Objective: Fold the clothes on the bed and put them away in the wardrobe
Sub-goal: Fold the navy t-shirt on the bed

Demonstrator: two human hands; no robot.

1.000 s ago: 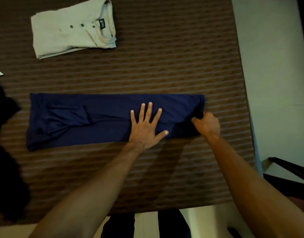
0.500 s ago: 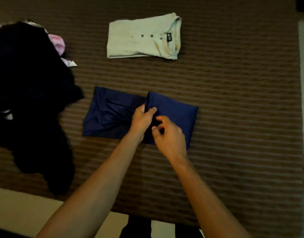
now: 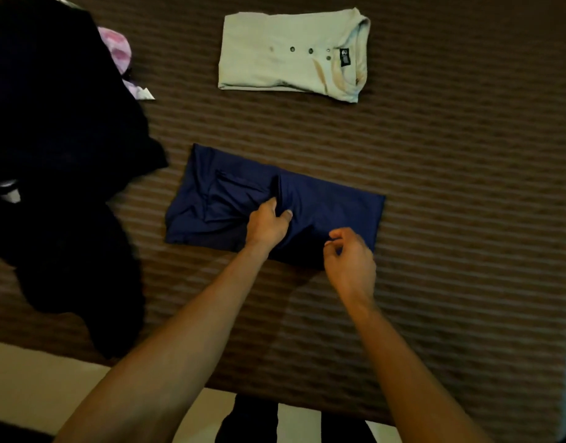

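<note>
navy garment (image 3: 332,206) | L hand (image 3: 267,223) fingers pinch mid fold | R hand (image 3: 350,262) above near edge

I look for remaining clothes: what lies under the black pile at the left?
A pink garment sticks out from beneath the black pile, on the striped bed cover. Anything deeper is covered.

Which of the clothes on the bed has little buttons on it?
The pale green shirt, folded at the far side of the bed. It shows a row of buttons below its collar; the navy garment under the hands shows none.
</note>
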